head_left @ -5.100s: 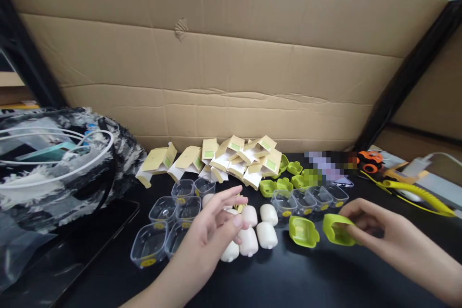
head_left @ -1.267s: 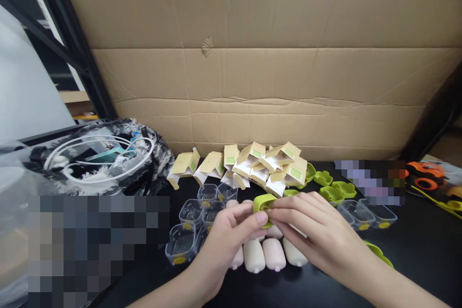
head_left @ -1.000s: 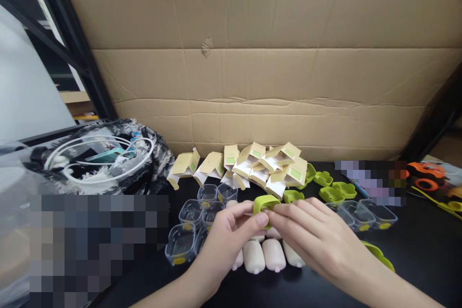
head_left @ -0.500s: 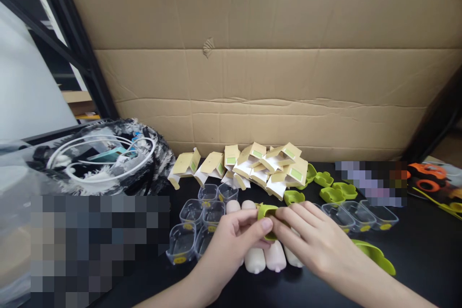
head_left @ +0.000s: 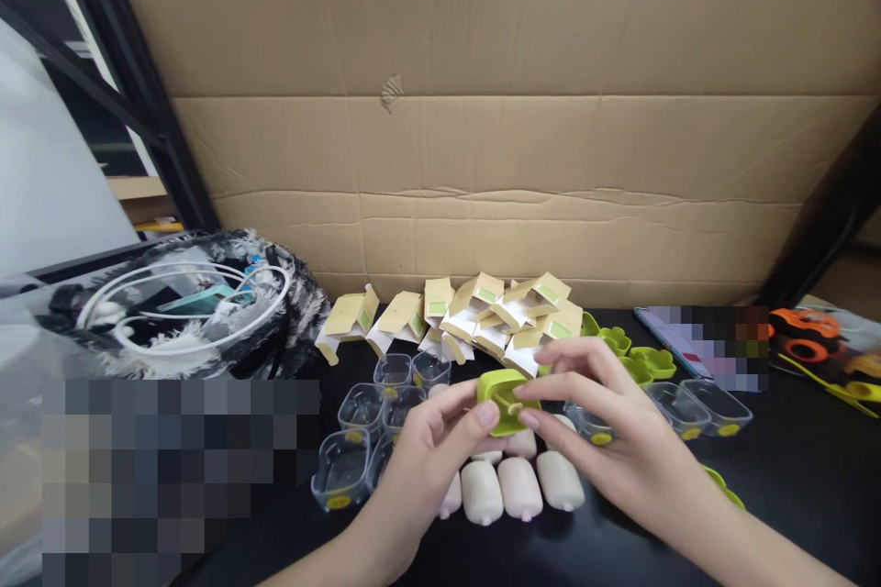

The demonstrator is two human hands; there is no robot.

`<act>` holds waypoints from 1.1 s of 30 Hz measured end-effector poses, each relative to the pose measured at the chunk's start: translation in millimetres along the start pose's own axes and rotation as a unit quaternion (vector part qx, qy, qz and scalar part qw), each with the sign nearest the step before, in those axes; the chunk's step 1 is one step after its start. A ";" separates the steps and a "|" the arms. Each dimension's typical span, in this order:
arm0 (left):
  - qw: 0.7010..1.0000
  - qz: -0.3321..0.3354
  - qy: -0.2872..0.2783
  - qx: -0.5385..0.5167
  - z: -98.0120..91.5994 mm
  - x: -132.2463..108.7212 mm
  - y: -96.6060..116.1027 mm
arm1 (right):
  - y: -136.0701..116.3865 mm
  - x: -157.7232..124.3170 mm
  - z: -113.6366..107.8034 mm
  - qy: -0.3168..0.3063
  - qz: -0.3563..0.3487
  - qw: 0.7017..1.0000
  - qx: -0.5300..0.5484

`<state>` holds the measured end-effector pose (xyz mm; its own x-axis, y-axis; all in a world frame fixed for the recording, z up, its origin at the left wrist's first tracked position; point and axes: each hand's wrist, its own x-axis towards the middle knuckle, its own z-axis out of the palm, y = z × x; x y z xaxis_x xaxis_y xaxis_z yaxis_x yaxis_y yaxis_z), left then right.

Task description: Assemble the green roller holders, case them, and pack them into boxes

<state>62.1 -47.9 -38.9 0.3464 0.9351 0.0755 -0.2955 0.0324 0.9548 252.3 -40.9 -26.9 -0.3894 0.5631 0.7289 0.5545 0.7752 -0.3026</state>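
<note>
My left hand (head_left: 447, 445) grips a small lime-green plastic cap (head_left: 492, 385) by its left side, thumb in front. The cap's hollow side faces me, and a short pale peg shows inside it. At the cap's right edge, the thumb and index finger of my right hand (head_left: 606, 413) pinch near the peg, with the other fingers raised. Below my hands, several rounded cream and pale pink pieces (head_left: 483, 491) with small nubs lie in rows on the black table. Some of them are hidden behind my hands.
Clear plastic cups (head_left: 342, 468) with yellow stickers stand left and right of my hands. Opened small cardboard boxes (head_left: 474, 307) lie behind, near more green pieces (head_left: 652, 363). A furry basket (head_left: 303, 307) holding a white cable sits left; an orange toy (head_left: 805, 330) lies far right.
The green cap has turned so its hollow side and peg now show. My right hand has shifted right and lifted some fingers, uncovering more cream and pink pieces.
</note>
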 end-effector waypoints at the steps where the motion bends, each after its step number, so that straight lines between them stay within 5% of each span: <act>1: 1.000 0.004 -0.006 0.003 0.2 -0.7 0.0 | 0.5 0.0 1.1 -0.012 0.015 1.000 0.018; 5: 0.999 0.038 -0.024 0.029 -0.4 -1.6 0.4 | -1.1 -2.4 5.6 -0.071 0.038 0.994 0.077; 15: 0.991 0.057 -0.009 0.122 -0.1 -0.9 4.8 | -4.1 -8.7 6.1 -0.109 0.056 0.992 0.022; 33: 0.996 0.016 -0.008 0.088 4.5 -0.6 -0.1 | -6.8 -6.3 13.5 -0.063 0.016 0.996 -0.061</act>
<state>65.9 -50.1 -37.7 0.3546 0.9285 0.1101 -0.1460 -0.0613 0.9874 241.1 -45.8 -37.8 -0.4560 0.6237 0.6348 0.6497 0.7208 -0.2416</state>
